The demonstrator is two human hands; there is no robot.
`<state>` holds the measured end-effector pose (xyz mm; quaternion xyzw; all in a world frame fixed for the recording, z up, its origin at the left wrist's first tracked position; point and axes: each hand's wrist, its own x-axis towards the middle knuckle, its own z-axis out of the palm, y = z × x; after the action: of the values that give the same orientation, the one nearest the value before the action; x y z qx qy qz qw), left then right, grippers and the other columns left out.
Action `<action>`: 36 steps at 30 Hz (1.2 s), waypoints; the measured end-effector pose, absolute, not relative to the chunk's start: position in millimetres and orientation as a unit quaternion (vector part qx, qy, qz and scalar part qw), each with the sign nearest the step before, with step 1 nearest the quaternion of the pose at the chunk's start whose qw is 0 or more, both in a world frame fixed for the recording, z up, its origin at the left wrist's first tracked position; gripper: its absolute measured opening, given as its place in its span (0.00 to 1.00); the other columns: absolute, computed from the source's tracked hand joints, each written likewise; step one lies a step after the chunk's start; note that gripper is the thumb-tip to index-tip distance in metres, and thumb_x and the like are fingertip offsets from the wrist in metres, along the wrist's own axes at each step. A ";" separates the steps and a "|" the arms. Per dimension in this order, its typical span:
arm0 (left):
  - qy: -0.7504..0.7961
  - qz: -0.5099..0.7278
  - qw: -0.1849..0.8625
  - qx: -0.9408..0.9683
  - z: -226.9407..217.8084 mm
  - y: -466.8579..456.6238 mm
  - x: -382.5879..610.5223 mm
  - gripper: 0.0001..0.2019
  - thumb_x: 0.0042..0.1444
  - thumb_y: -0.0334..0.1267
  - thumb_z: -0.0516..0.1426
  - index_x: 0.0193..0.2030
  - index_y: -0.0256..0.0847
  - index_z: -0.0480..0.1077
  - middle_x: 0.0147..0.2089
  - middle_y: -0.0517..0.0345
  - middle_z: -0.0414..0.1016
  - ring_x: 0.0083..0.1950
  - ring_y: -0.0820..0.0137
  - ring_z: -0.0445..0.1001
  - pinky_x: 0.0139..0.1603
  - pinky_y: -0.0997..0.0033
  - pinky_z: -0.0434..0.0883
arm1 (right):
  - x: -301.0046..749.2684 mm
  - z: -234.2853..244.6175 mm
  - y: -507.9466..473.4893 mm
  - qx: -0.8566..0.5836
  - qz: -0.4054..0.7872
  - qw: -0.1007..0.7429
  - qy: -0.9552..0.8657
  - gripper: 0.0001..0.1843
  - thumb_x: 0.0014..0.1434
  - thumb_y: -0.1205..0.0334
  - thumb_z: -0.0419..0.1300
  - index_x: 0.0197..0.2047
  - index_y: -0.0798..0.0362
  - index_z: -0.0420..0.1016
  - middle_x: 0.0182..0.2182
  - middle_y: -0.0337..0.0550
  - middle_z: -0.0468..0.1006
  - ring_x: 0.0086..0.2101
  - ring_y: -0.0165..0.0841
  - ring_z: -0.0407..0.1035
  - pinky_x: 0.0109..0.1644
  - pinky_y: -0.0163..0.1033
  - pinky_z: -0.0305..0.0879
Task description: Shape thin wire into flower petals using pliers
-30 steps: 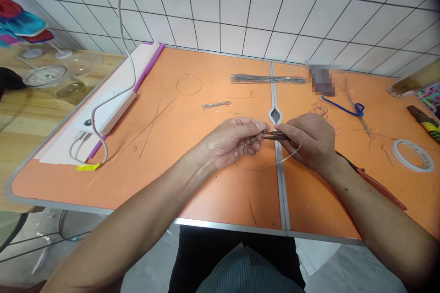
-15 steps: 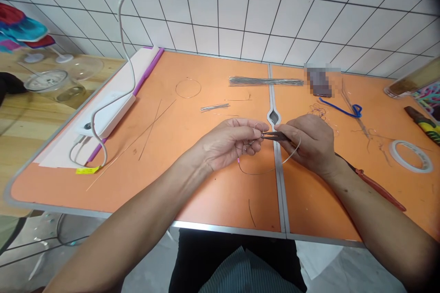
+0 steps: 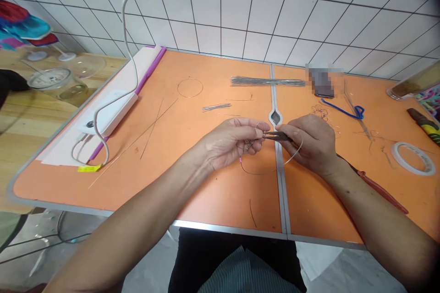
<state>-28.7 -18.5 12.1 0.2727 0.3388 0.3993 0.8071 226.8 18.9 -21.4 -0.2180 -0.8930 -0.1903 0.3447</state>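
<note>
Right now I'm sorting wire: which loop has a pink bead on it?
The loop held by the left hand and the pliers in the right hand: it carries a pink bead. The ring farther back is bare.

The hands are meeting over the middle of the surface (image 3: 192,183), the left hand (image 3: 230,142) pinching a wire loop (image 3: 268,173) just left of the seam (image 3: 282,201), the right hand (image 3: 311,142) gripping pliers (image 3: 275,135) across it. A power strip (image 3: 110,112) is lying far left, a wire bundle (image 3: 268,81) behind the hands, a tape roll (image 3: 398,153) far right.
</note>
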 end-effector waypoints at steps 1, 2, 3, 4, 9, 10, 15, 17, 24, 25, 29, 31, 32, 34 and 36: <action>0.335 0.401 0.808 0.271 11.8 -18.3 -28.7 0.07 0.59 0.20 0.61 0.38 0.30 0.82 0.25 0.58 0.75 0.24 0.77 0.75 0.28 0.80 0.71 | 226.9 -21.2 19.1 -0.219 -0.189 0.345 -0.893 0.14 0.69 0.65 0.70 0.55 0.47 0.76 0.37 0.42 0.85 0.35 0.38 0.75 0.40 0.46 0.67; 0.331 0.402 0.810 0.270 11.3 -18.0 -28.8 0.08 0.59 0.20 0.61 0.38 0.30 0.82 0.26 0.58 0.76 0.24 0.77 0.76 0.28 0.80 0.71 | 227.1 -21.1 19.2 -0.219 -0.187 0.345 -0.893 0.15 0.69 0.66 0.70 0.56 0.47 0.76 0.37 0.42 0.85 0.35 0.39 0.75 0.40 0.46 0.67; 0.328 0.404 0.811 0.268 10.8 -17.7 -29.0 0.08 0.60 0.20 0.61 0.38 0.30 0.83 0.26 0.57 0.77 0.25 0.77 0.76 0.29 0.80 0.72 | 227.3 -21.1 19.4 -0.218 -0.184 0.347 -0.893 0.15 0.68 0.66 0.70 0.56 0.47 0.76 0.38 0.43 0.85 0.36 0.39 0.76 0.40 0.47 0.67; 0.325 0.406 0.812 0.266 10.2 -17.5 -29.1 0.08 0.60 0.20 0.61 0.38 0.30 0.83 0.27 0.57 0.77 0.25 0.77 0.77 0.29 0.80 0.73 | 227.5 -21.2 19.5 -0.219 -0.181 0.349 -0.893 0.15 0.68 0.66 0.70 0.56 0.47 0.76 0.38 0.43 0.85 0.36 0.39 0.76 0.40 0.47 0.67; 0.326 0.412 0.811 0.257 8.5 -16.8 -29.8 0.07 0.62 0.20 0.62 0.39 0.30 0.83 0.29 0.54 0.80 0.27 0.77 0.79 0.31 0.81 0.76 | 228.0 -23.2 20.7 -0.223 -0.179 0.354 -0.890 0.15 0.67 0.67 0.71 0.55 0.48 0.77 0.39 0.43 0.86 0.36 0.38 0.76 0.41 0.45 0.67; 0.327 0.413 0.810 0.258 8.4 -16.8 -29.9 0.07 0.62 0.20 0.63 0.39 0.30 0.83 0.30 0.54 0.80 0.27 0.77 0.79 0.31 0.81 0.76 | 228.2 -23.7 21.0 -0.223 -0.180 0.354 -0.890 0.14 0.67 0.67 0.71 0.54 0.49 0.77 0.39 0.43 0.86 0.36 0.38 0.76 0.41 0.45 0.67; 0.326 0.417 0.809 0.254 9.0 -16.6 -30.1 0.06 0.62 0.20 0.63 0.39 0.30 0.83 0.30 0.54 0.81 0.26 0.77 0.79 0.31 0.81 0.76 | 229.1 -23.8 21.3 -0.232 -0.192 0.351 -0.887 0.13 0.67 0.67 0.72 0.53 0.49 0.78 0.38 0.43 0.86 0.36 0.38 0.77 0.41 0.46 0.67; 0.333 0.418 0.808 0.247 10.0 -16.6 -29.9 0.07 0.62 0.20 0.63 0.39 0.30 0.83 0.31 0.54 0.81 0.26 0.78 0.79 0.31 0.82 0.76 | 228.9 -22.6 20.2 -0.236 -0.193 0.350 -0.886 0.12 0.68 0.66 0.71 0.53 0.49 0.78 0.38 0.43 0.86 0.36 0.38 0.77 0.41 0.46 0.67; 0.350 0.419 0.802 0.244 14.4 -17.3 -28.6 0.08 0.62 0.18 0.61 0.38 0.30 0.82 0.29 0.54 0.80 0.25 0.77 0.79 0.31 0.81 0.76 | 228.8 -20.4 17.3 -0.242 -0.188 0.344 -0.888 0.14 0.69 0.66 0.70 0.55 0.45 0.78 0.37 0.42 0.86 0.35 0.39 0.77 0.40 0.47 0.68; 0.349 0.419 0.802 0.244 14.6 -17.4 -28.7 0.08 0.62 0.18 0.61 0.38 0.30 0.82 0.28 0.55 0.80 0.25 0.77 0.79 0.30 0.81 0.76 | 228.9 -20.5 17.5 -0.239 -0.190 0.344 -0.888 0.15 0.68 0.66 0.71 0.55 0.45 0.77 0.37 0.42 0.86 0.35 0.39 0.77 0.39 0.47 0.68; 0.352 0.412 0.803 0.248 13.2 -17.4 -29.6 0.08 0.62 0.18 0.62 0.38 0.30 0.82 0.27 0.55 0.79 0.25 0.76 0.79 0.29 0.80 0.75 | 228.8 -20.2 18.0 -0.227 -0.199 0.345 -0.889 0.15 0.67 0.66 0.72 0.55 0.47 0.78 0.36 0.42 0.86 0.34 0.39 0.77 0.39 0.47 0.67; 0.351 0.406 0.806 0.251 11.5 -16.9 -30.2 0.08 0.61 0.19 0.62 0.39 0.29 0.83 0.28 0.55 0.79 0.25 0.76 0.78 0.30 0.80 0.75 | 228.6 -19.8 17.5 -0.225 -0.198 0.346 -0.889 0.13 0.68 0.65 0.71 0.54 0.48 0.78 0.36 0.42 0.86 0.34 0.38 0.77 0.39 0.46 0.67; 0.350 0.403 0.808 0.251 10.6 -16.5 -30.5 0.08 0.61 0.19 0.62 0.39 0.29 0.83 0.28 0.54 0.79 0.25 0.76 0.78 0.30 0.80 0.75 | 228.5 -19.7 17.2 -0.225 -0.197 0.346 -0.889 0.12 0.69 0.65 0.71 0.54 0.48 0.79 0.36 0.42 0.86 0.35 0.37 0.77 0.40 0.45 0.67; 0.351 0.394 0.812 0.250 9.1 -15.7 -31.0 0.07 0.60 0.19 0.62 0.39 0.29 0.83 0.29 0.54 0.79 0.25 0.77 0.77 0.30 0.80 0.74 | 228.8 -20.0 16.5 -0.227 -0.192 0.344 -0.891 0.10 0.70 0.64 0.69 0.54 0.48 0.79 0.36 0.42 0.86 0.35 0.37 0.77 0.41 0.45 0.67; 0.354 0.385 0.815 0.249 7.8 -15.0 -31.5 0.07 0.59 0.19 0.62 0.38 0.29 0.83 0.29 0.54 0.78 0.25 0.78 0.76 0.29 0.81 0.73 | 229.4 -20.7 16.1 -0.227 -0.185 0.339 -0.894 0.10 0.71 0.64 0.68 0.54 0.47 0.79 0.37 0.42 0.86 0.36 0.38 0.76 0.41 0.46 0.67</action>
<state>-31.5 -15.0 7.8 0.2491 0.3538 0.3847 0.8153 229.4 16.1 -20.7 -0.2270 -0.8941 -0.1852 0.3387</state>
